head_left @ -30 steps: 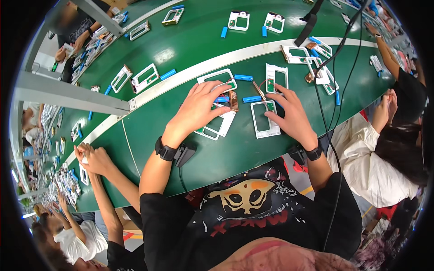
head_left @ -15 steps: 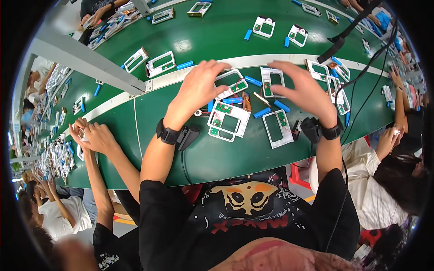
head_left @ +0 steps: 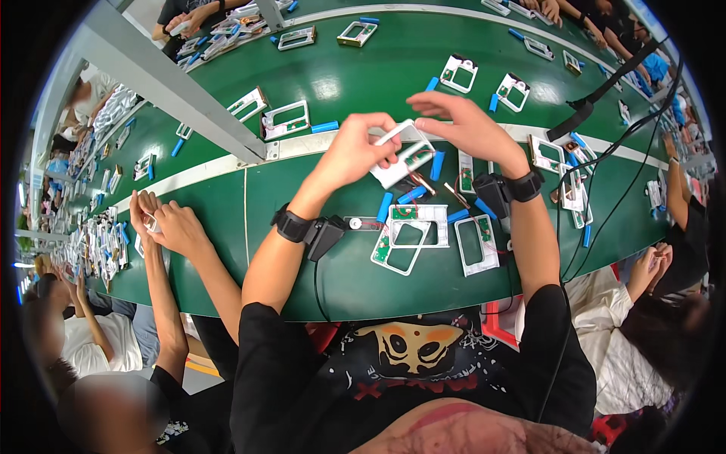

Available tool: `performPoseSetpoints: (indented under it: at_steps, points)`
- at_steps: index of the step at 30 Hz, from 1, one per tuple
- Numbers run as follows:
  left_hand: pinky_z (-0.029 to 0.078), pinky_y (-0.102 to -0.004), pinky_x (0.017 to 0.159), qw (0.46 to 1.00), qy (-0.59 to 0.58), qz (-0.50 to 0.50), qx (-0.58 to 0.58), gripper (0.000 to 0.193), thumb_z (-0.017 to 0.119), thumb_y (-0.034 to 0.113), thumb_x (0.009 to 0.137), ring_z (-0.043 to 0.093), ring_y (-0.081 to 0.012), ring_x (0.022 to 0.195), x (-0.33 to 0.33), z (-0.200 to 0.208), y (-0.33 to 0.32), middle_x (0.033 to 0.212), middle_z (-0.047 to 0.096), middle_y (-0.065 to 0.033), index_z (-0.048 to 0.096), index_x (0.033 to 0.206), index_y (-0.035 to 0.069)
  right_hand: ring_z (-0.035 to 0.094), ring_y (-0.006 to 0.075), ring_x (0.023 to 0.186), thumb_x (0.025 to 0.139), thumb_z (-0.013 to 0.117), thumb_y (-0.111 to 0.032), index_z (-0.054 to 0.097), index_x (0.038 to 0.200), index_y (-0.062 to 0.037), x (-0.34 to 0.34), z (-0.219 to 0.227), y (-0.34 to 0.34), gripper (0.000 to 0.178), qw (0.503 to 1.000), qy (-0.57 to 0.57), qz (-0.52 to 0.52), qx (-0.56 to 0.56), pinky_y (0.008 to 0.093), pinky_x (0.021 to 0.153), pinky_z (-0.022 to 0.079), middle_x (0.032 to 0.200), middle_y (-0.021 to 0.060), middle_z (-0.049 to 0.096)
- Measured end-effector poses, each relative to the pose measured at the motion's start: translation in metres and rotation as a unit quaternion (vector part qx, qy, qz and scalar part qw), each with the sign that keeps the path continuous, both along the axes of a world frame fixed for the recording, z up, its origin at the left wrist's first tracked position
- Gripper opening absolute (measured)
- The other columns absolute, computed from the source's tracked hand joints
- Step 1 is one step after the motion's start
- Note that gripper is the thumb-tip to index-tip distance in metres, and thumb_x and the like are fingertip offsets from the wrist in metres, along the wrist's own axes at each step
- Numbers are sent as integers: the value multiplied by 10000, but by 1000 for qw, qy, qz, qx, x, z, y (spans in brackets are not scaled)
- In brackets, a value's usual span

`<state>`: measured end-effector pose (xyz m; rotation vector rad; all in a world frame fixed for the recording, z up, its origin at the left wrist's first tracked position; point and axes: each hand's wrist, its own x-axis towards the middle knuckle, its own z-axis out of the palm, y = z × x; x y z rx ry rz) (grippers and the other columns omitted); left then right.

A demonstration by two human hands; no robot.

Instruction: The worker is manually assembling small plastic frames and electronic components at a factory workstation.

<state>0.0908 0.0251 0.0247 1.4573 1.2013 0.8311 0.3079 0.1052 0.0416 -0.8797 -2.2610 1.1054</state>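
My left hand (head_left: 361, 151) is closed on a white plastic frame (head_left: 391, 175), tilted up off the green table. A green circuit board (head_left: 417, 157) sits in this frame, and a blue battery cell (head_left: 437, 166) lies beside it. Over the frame's upper right corner is my right hand (head_left: 473, 127), its fingers stretched out and apart; whether the thumb touches the corner I cannot tell. Nearer me, two white frames (head_left: 441, 236) with boards overlap on the table. To their right lies another white frame (head_left: 469, 268), and a further one (head_left: 466, 168) is partly hidden below my right wrist.
More frames (head_left: 546, 155) with blue cells lie to the right. A grey post (head_left: 174, 91) stands at the left on a pale rail (head_left: 291, 145). Black cables (head_left: 605, 144) hang at the right. Co-workers' hands (head_left: 178, 225) work at the left and beyond.
My left hand has gripped a white frame and tilted it up. My right hand has come inward from the frame on the right toward it. The view has shifted slightly.
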Motion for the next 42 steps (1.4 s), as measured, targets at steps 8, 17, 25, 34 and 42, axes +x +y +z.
performPoseSetpoints:
  at_steps: [8,17,25,34,42]
  points:
    - [522,-245,659,994,-66,39,79,148,684,12,830,643,-118,709,4,46,-11,789,650,-46,638,968,-16,670,166,911,871,671,-79,539,1006,9,-18,9,-30,209,972,130,109,-164,285,794,547,1122,134,639]
    - [507,-259,639,938,-314,144,2,264,721,65,817,625,-94,705,25,33,-14,764,651,-24,630,1043,-35,682,177,714,871,629,-12,474,919,6,-17,10,-33,163,924,331,8,-191,291,595,561,940,165,668]
    - [483,-275,542,962,10,198,185,113,753,70,789,619,-105,645,26,27,-19,749,645,-38,696,862,6,667,170,650,862,611,-1,394,1155,-18,-22,12,-45,365,961,238,-137,-35,257,501,514,882,166,680]
    - [492,-284,552,809,241,181,505,119,759,9,736,621,-179,635,21,27,-16,789,629,-46,711,834,55,676,165,742,809,588,53,377,1265,-45,-22,4,-38,512,966,229,-102,71,255,657,526,834,87,684]
    - [504,-285,584,843,186,195,465,122,742,-15,727,625,-182,668,30,40,-27,824,609,-52,700,821,50,678,149,828,741,633,68,409,1255,-40,-21,13,-51,571,964,245,-96,28,257,774,517,805,80,677]
